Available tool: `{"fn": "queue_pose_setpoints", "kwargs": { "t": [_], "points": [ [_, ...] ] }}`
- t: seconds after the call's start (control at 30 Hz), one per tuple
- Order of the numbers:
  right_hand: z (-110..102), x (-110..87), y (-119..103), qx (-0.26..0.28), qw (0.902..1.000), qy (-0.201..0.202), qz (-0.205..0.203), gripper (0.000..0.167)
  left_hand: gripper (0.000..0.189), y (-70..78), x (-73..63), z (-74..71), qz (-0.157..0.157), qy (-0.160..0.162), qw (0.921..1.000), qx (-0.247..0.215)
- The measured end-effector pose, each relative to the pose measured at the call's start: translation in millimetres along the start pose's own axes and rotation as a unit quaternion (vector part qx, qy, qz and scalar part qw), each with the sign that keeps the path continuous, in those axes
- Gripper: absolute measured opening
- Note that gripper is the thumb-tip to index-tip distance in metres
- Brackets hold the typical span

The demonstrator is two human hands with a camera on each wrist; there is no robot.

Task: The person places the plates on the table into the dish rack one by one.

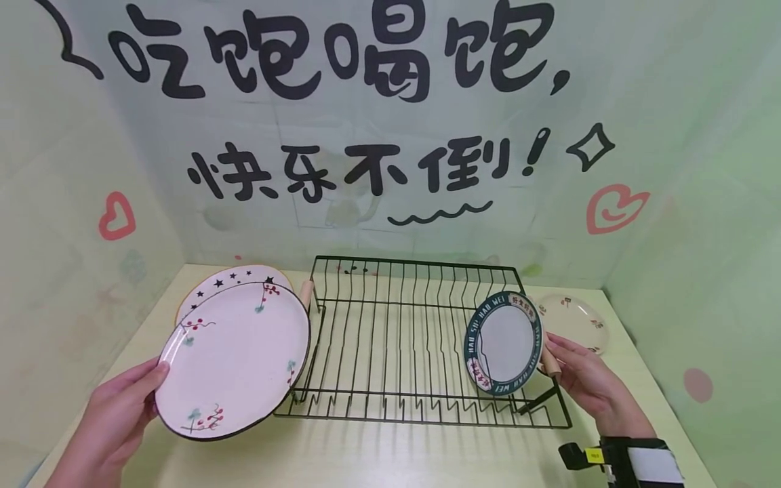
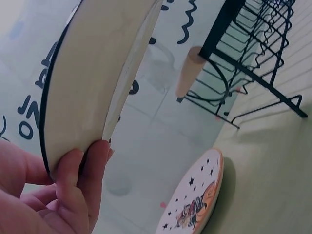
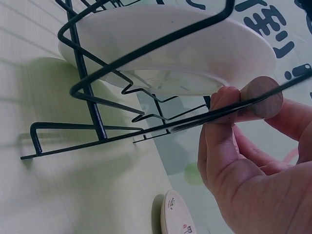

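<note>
My left hand (image 1: 116,410) pinches a glossy, round, berry-sprigged plate (image 1: 241,362) near the left end of the black wire dish rack (image 1: 399,393); my right hand (image 1: 588,379) grips its cylindrical wooden handle (image 1: 551,358); teal-rimmed plate (image 1: 503,342) stands inside, right end

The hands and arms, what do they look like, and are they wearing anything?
Both the left hand and the right hand are bare, with no gloves. No sleeves show. Around the right wrist is a black band with a pale grey panel, a yellow label and a small black block at the side.
</note>
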State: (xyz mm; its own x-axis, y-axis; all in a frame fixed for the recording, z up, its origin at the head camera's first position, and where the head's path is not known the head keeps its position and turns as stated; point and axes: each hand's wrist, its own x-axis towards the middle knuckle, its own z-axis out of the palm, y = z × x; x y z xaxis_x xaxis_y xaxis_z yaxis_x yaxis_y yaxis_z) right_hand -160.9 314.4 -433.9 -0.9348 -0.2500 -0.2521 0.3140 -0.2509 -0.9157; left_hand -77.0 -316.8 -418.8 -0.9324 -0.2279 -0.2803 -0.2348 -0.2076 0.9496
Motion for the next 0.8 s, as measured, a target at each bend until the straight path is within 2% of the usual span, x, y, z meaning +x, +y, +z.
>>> {"fn": "queue_pose_setpoints", "kwargs": {
  "t": [0.07, 0.17, 0.43, 0.6, 0.73, 0.8],
  "points": [
    [0, -0.3, 0, 0.0, 1.0, 0.002, 0.002, 0.028, 0.026, 1.7, 0.0, 7.2, 0.017, -0.008, 0.9998, -0.006],
    [0, -0.6, -1, 0.0, 1.0, 0.001, 0.004, 0.028, 0.027, 3.9, 0.2, 17.3, 0.022, -0.016, 0.9996, 0.001],
    [0, 2.5, -1, 0.0, 1.0, -0.006, -0.002, 0.028, 0.026, 5.7, 2.5, 43.0, -0.004, -0.024, 0.9985, 0.049],
    [-2, 5.3, 0, -0.005, 1.0, -0.007, -0.001, 0.028, 0.023, 3.8, 5.8, 60.9, -0.005, -0.026, 0.998, 0.058],
    [-4, 7.2, -1, -0.006, 1.0, -0.006, -0.003, 0.028, 0.01, 2.8, 8.1, 75.6, 0.003, -0.03, 0.9974, 0.065],
    [-5, 8.2, -1, -0.002, 1.0, -0.009, -0.004, 0.028, 0.024, 2.8, 8.6, 82.7, 0.007, -0.035, 0.9965, 0.075]
  ]
}}
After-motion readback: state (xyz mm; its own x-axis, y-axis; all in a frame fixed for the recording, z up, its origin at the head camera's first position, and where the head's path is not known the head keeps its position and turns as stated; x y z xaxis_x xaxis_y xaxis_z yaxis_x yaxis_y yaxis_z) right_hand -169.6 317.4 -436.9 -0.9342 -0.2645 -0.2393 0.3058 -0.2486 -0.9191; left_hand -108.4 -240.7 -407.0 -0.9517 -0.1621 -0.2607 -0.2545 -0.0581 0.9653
